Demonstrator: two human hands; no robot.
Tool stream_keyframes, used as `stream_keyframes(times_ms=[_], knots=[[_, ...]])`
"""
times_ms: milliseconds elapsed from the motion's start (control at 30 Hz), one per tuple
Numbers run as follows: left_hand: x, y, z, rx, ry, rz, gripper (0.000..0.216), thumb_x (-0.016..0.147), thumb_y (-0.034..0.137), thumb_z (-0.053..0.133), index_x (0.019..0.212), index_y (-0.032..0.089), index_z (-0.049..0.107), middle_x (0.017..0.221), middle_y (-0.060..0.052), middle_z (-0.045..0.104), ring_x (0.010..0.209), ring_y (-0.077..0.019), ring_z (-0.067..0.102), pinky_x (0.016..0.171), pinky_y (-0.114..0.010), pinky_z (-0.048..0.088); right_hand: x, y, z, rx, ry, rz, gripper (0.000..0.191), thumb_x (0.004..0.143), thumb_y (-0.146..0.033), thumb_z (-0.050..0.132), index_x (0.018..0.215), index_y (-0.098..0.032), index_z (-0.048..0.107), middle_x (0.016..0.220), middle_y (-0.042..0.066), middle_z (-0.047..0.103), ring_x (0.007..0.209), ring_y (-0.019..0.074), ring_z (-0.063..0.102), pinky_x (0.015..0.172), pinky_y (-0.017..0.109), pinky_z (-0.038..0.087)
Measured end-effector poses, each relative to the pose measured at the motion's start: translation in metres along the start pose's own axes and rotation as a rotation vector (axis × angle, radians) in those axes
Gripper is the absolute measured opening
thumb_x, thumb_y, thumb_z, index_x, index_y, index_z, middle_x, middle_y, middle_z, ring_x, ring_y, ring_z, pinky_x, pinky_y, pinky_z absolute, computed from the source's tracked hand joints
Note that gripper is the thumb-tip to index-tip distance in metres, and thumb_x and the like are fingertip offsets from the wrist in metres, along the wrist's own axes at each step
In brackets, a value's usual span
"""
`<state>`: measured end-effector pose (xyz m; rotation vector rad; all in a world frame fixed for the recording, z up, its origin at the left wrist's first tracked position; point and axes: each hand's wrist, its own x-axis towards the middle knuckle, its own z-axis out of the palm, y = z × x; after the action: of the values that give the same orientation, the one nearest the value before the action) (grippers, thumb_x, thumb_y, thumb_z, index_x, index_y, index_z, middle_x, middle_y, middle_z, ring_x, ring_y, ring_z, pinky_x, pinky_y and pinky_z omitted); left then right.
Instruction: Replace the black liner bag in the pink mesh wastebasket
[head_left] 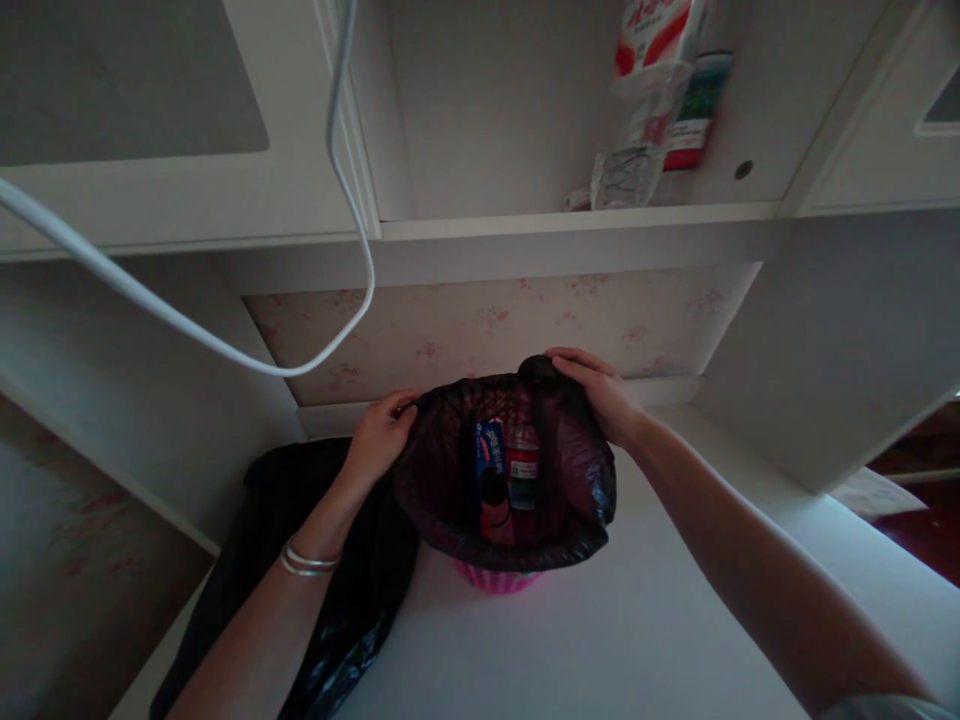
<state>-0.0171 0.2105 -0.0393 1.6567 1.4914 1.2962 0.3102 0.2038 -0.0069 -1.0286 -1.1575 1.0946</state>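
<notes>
A small pink bin [496, 580] stands on the white desk [600, 640], lined with a dark plastic bag [577, 480]. My left hand [381, 432] pinches the bag's left rim, fingers closed on the plastic. My right hand [596, 390] grips the bag's far right rim, bunching it up. Inside the bag lie a blue packet [490, 452] and a red-labelled bottle [523, 470]. Two thin bangles [307, 562] circle my left wrist.
A second black bag [330, 610] lies crumpled on the desk left of the bin. A white cable [225, 345] hangs across the upper left. On the shelf above stand a clear plastic bottle [637, 130] and a green-red container [694, 110]. A cabinet side [840, 340] rises at right.
</notes>
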Motion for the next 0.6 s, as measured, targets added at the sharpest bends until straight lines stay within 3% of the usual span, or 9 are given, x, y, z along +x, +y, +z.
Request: stream_keyframes(times_ms=[100, 167, 267, 367, 467, 600], knots=[[0.009, 0.002, 0.002, -0.008, -0.016, -0.018, 0.037, 0.081, 0.032, 0.073, 0.116, 0.02, 0.077, 0.116, -0.013, 0.081, 0.108, -0.0311, 0.075, 0.103, -0.047, 0.054, 0.015, 0.003, 0.002, -0.091, 0.007, 0.002, 0.041, 0.068, -0.036, 0.085, 0.109, -0.03, 0.08, 0.096, 0.003, 0.081, 0.077, 0.0215, 0.071, 0.072, 0.037, 0.06], [0.016, 0.005, 0.003, -0.029, -0.017, -0.027, 0.042, 0.076, 0.028, 0.076, 0.117, 0.019, 0.076, 0.115, -0.014, 0.081, 0.103, -0.0308, 0.075, 0.101, -0.047, 0.055, 0.02, 0.002, 0.004, -0.141, 0.002, -0.048, 0.049, 0.064, -0.027, 0.085, 0.112, -0.03, 0.08, 0.105, 0.003, 0.081, 0.086, 0.0234, 0.073, 0.083, 0.04, 0.061], [0.024, 0.009, 0.007, -0.095, -0.029, -0.016, 0.035, 0.068, 0.016, 0.074, 0.103, 0.02, 0.08, 0.108, -0.01, 0.082, 0.103, -0.0282, 0.075, 0.102, -0.043, 0.053, 0.016, -0.004, 0.008, -0.179, -0.019, -0.171, 0.051, 0.062, -0.023, 0.082, 0.112, -0.031, 0.081, 0.118, 0.001, 0.079, 0.106, 0.0258, 0.072, 0.104, 0.044, 0.054], [0.024, 0.009, 0.01, -0.2, -0.014, -0.01, 0.026, 0.066, 0.018, 0.072, 0.09, 0.022, 0.08, 0.098, -0.006, 0.082, 0.099, -0.0264, 0.074, 0.099, -0.04, 0.053, 0.002, -0.01, 0.009, -0.194, -0.035, -0.262, 0.043, 0.063, -0.025, 0.083, 0.106, -0.03, 0.083, 0.118, 0.0, 0.079, 0.117, 0.0282, 0.069, 0.115, 0.046, 0.046], [0.012, 0.002, 0.005, -0.334, 0.079, -0.023, 0.025, 0.069, 0.033, 0.074, 0.092, 0.022, 0.076, 0.094, -0.004, 0.079, 0.094, -0.0245, 0.071, 0.092, -0.038, 0.054, -0.021, -0.009, -0.003, -0.169, -0.016, -0.269, 0.04, 0.072, -0.034, 0.085, 0.111, -0.032, 0.081, 0.116, 0.0, 0.079, 0.113, 0.0275, 0.071, 0.109, 0.047, 0.051], [-0.017, -0.008, -0.018, -0.494, 0.169, -0.06, 0.045, 0.072, 0.046, 0.081, 0.111, 0.027, 0.069, 0.116, -0.002, 0.073, 0.107, -0.0199, 0.068, 0.091, -0.031, 0.053, -0.059, 0.004, -0.038, -0.055, 0.143, -0.21, 0.058, 0.079, -0.044, 0.087, 0.134, -0.044, 0.067, 0.133, -0.002, 0.072, 0.107, 0.021, 0.07, 0.096, 0.038, 0.057]])
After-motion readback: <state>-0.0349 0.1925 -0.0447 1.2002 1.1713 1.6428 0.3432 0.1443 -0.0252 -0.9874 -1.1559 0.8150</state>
